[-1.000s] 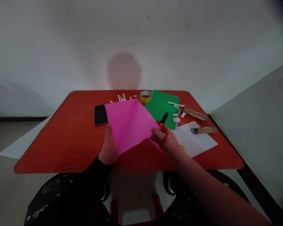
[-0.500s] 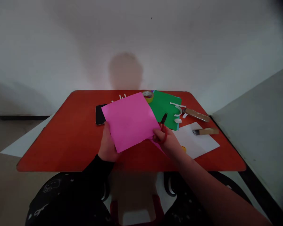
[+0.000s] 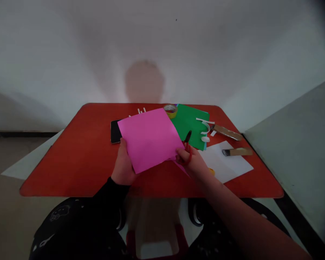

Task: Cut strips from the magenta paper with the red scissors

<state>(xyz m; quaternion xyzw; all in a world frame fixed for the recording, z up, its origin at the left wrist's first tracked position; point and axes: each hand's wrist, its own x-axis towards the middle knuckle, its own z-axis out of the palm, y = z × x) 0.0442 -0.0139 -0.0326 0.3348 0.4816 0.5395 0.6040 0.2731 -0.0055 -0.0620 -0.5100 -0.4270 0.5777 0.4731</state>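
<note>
Pink paper (image 3: 151, 139) is up in the person's two hands, over the near middle part of the red table (image 3: 78, 155). From where I stand, the left hand (image 3: 124, 165) is holding it by the near left edge. The thumb sits along that edge, and I cannot see how the other fingers bend under it. The right hand (image 3: 193, 160) pinches the right corner with its thumb and fingers. Red scissors (image 3: 188, 136) hang on that same hand, with the dark blades poking up and away. More pink shows just under the right hand, but I cannot tell if it is one sheet or two.

Past the left side of the pink paper is a black phone (image 3: 115, 131), partly covered. Little white strips (image 3: 139, 111) and a roll of tape (image 3: 173, 113) peek out behind it. Green paper (image 3: 189, 122) lies to the right, with curly white scraps (image 3: 205, 139) on it. Near the right edge are two brown-handled tools (image 3: 241, 151), one of them on white paper (image 3: 224, 168).
</note>
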